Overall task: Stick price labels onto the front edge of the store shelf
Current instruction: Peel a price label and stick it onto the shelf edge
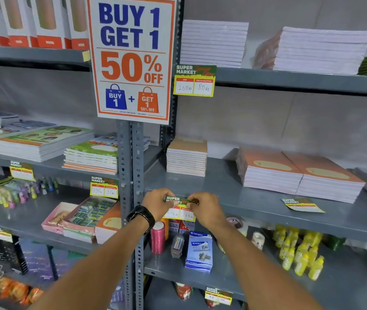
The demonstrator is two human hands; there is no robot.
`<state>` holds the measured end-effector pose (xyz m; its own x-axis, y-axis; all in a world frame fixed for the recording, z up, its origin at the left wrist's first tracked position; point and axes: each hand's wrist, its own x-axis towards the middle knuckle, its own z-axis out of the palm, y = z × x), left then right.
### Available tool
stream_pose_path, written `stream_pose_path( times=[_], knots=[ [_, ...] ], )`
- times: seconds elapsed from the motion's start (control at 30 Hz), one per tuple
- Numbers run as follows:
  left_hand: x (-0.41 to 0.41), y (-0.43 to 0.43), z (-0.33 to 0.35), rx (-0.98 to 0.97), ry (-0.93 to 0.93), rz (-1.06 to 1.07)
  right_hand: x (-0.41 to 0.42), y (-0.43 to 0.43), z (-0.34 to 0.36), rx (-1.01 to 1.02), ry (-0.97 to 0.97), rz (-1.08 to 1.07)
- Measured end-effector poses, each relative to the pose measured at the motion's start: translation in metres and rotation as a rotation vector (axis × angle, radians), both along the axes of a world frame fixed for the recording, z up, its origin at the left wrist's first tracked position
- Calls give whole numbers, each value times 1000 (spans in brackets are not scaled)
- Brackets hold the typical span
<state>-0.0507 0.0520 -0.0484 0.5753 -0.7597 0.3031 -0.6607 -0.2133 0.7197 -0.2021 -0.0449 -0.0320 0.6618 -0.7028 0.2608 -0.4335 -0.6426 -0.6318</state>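
A green, yellow and white "Super Market" price label (179, 210) lies against the front edge of the grey middle shelf (267, 212), just right of the perforated upright post (131, 175). My left hand (157, 203), with a black watch on the wrist, pinches the label's upper left corner. My right hand (207, 209) pinches its upper right corner. The label's top strip is folded over the shelf edge between my fingers. A second loose label (302, 205) lies flat on the same shelf, to the right.
Labels hang on other shelf edges (194, 80) (104, 187). A large "Buy 1 Get 1" poster (131, 59) covers the post above. Notebook stacks (298, 173) sit on the middle shelf. Thread spools, a blue box (199, 251) and yellow bottles (298, 253) fill the shelf below.
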Motion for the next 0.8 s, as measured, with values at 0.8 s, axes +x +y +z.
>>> stream_pose_path(
  times=[0.8],
  knots=[
    [-11,-13,-1,57,-249,140,20,10,-1,-223,143,-116]
  ],
)
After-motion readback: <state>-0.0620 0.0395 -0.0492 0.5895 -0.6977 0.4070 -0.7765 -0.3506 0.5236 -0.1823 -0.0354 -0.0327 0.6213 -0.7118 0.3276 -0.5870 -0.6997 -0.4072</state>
